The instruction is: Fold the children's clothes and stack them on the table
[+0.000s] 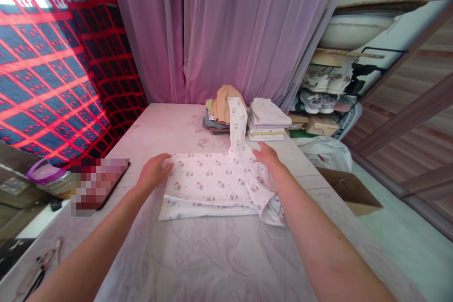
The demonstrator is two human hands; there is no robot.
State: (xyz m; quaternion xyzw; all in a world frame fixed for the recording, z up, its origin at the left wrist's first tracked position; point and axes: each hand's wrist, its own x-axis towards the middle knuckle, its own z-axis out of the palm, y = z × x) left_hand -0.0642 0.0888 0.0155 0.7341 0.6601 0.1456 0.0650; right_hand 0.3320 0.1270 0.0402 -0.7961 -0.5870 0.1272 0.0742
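A white child's long-sleeved top [208, 179] with a small repeated print lies sideways on the covered table. Its hem is to the left and its neck opening to the right. One sleeve [238, 120] stretches away toward the stacks at the back; the other lies bunched at the near right. My left hand [155, 170] is closed at the far hem corner, fingers and thumb bent around the edge. At the far shoulder, beside the neck, my right hand [267, 155] pinches the cloth. Some fingertips are hard to make out against the fabric.
Behind the top sit a pile of darker and tan clothes [224, 108] and a neat stack of folded light clothes [267, 120]. A blurred-out flat object [101, 184] lies at left. A cardboard box [348, 188] and a shoe rack [325, 82] stand right of the table.
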